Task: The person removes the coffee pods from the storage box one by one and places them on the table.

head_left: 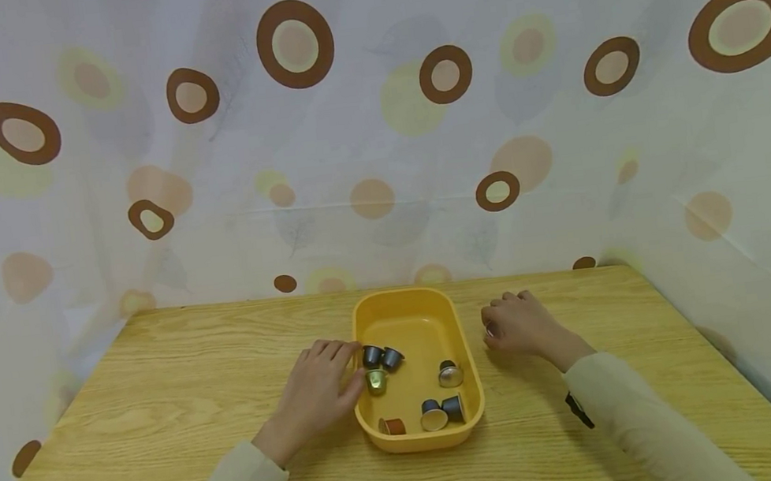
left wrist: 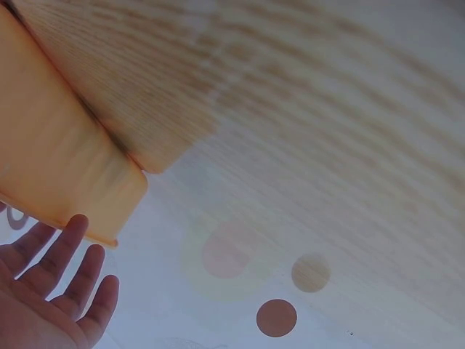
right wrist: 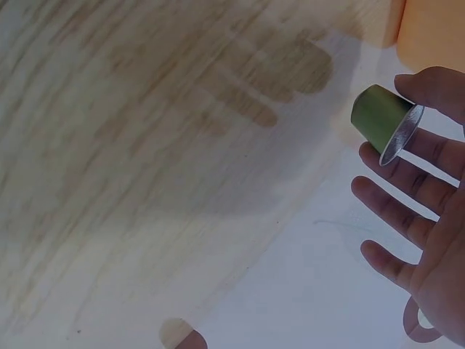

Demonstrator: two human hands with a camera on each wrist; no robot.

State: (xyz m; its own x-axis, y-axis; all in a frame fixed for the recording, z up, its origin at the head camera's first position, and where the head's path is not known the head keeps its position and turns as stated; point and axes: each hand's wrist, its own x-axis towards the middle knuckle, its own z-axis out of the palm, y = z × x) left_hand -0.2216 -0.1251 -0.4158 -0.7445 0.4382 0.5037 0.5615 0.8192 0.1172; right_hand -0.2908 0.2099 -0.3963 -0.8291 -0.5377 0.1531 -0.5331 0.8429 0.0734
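My right hand (head_left: 518, 324) is just right of the yellow tray (head_left: 472, 357), over the wooden table. Between its thumb and fingers it pinches a green coffee capsule (right wrist: 381, 120), with the silvery rim towards the palm in the right wrist view. In the head view the hand mostly hides this capsule. My left hand (head_left: 316, 383) rests at the tray's left rim, fingers extended. In the tray's far left part lie two dark capsules (head_left: 392, 359) and a green capsule (head_left: 376, 382). A brown capsule (head_left: 393, 427) lies near the front wall, dark capsules (head_left: 452, 408) beside it.
Another capsule (head_left: 450, 374) with its pale lid showing lies by the tray's right wall. The wooden table (head_left: 216, 387) extends on both sides of the tray. Behind and beside it hangs a pale curtain (head_left: 374, 138) printed with circles.
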